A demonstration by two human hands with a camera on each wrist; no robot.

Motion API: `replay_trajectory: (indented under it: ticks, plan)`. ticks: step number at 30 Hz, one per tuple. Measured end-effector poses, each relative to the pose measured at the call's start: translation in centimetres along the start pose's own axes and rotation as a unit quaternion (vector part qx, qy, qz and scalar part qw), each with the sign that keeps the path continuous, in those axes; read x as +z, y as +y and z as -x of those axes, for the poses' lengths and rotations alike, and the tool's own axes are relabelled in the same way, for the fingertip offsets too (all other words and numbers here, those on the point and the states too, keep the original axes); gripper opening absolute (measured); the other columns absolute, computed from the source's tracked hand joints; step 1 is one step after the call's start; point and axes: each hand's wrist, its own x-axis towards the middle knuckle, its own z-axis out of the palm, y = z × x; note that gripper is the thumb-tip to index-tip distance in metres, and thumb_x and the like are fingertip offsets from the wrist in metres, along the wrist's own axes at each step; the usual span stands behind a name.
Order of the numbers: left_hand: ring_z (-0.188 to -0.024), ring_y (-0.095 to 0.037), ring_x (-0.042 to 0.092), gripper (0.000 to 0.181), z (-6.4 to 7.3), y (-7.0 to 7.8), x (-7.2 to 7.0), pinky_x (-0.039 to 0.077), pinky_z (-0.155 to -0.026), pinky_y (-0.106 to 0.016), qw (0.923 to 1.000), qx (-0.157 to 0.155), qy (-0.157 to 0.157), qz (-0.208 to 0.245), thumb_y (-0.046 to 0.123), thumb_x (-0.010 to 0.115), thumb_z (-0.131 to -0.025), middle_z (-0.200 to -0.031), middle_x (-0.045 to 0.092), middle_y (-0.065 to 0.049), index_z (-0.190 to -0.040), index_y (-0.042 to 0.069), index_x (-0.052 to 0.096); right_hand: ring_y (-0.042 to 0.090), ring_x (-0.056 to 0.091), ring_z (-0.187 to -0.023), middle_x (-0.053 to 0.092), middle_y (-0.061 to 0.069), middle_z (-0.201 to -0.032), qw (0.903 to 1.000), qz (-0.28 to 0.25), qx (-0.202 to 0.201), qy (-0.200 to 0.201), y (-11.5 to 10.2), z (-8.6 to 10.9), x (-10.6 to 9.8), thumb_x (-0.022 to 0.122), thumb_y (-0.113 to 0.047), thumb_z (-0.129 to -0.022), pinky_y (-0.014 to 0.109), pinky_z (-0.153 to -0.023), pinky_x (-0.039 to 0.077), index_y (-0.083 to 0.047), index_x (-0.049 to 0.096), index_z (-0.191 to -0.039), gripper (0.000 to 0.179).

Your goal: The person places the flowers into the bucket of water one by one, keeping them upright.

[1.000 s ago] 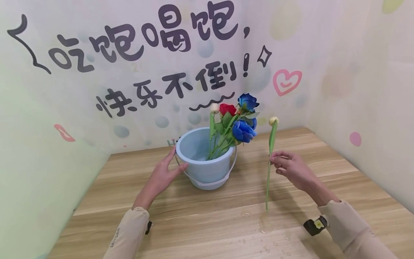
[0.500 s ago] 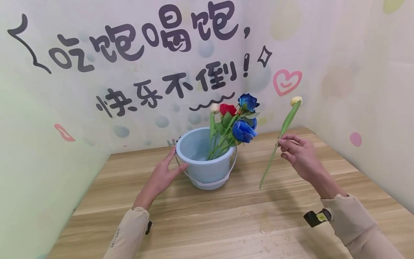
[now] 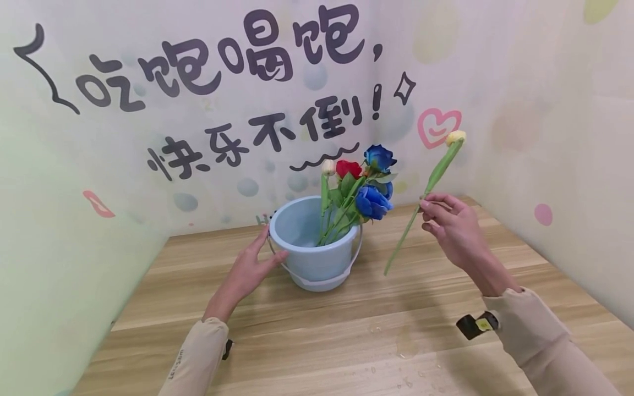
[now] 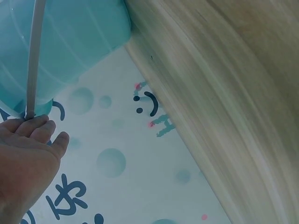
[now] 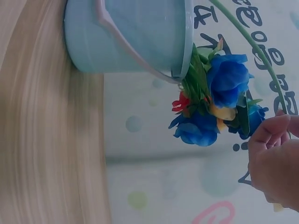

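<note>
A light blue bucket stands on the wooden table with several artificial flowers leaning to its right side: blue roses, a red flower and a pale tulip. My left hand rests against the bucket's left side, fingers and thumb extended at the rim; in the left wrist view its fingertips meet the bucket by the handle's end. To the right of the bucket, my right hand pinches a cream tulip mid-stem. The tulip is tilted, bloom up and right, stem end toward the bucket.
Water drops lie on the table near its front. Behind and on both sides rise pale walls, the back one printed with large dark characters. A thin handle hangs down the bucket's front.
My right hand has lifted the cream tulip off the front of the table, and its stem end has swung left toward the bucket. The left hand and bucket have stayed put.
</note>
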Motion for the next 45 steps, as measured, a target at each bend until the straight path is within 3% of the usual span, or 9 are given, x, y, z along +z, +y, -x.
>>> replay_trajectory:
  ticks: [12, 32, 45]
  plan:
    - [-0.153, -0.039, 0.022, 0.090, 0.0, 0.0, -0.1, 0.025, -0.117, -0.067, 1.0000, -0.001, 0.000, 0.003, 0.055, 0.066, -0.098, -0.169, 0.022, -0.010, -0.167, 0.020, 0.021, 0.015, 0.056, -0.077, 0.071, 0.004, -0.089, 0.9997, 0.019, -0.016, 0.003, 0.4, -1.1, 2.2, 0.064, -0.001, -0.102, 0.022, -0.067, 0.053, -0.005, 0.067, -0.100, 0.005]
    - [-0.153, -0.039, 0.024, 0.089, 0.1, -0.1, -0.1, 0.024, -0.119, -0.064, 1.0000, 0.006, 0.001, 0.002, 0.052, 0.066, -0.099, -0.168, 0.025, -0.014, -0.166, 0.014, 0.021, 0.013, 0.054, -0.071, 0.069, 0.001, -0.085, 0.9960, 0.028, -0.032, 0.079, 2.3, -2.9, 6.7, 0.062, 0.000, -0.102, 0.020, -0.057, 0.050, -0.008, 0.062, -0.097, 0.010]
    - [-0.153, -0.039, 0.023, 0.092, 0.1, 0.0, 0.0, 0.024, -0.119, -0.063, 1.0000, -0.005, 0.000, 0.002, 0.054, 0.066, -0.098, -0.168, 0.023, -0.015, -0.166, 0.013, 0.019, 0.011, 0.055, -0.071, 0.068, -0.003, -0.081, 0.9861, 0.091, -0.052, 0.129, 3.8, -3.6, 8.2, 0.065, -0.001, -0.101, 0.018, -0.051, 0.049, -0.008, 0.060, -0.099, 0.009]
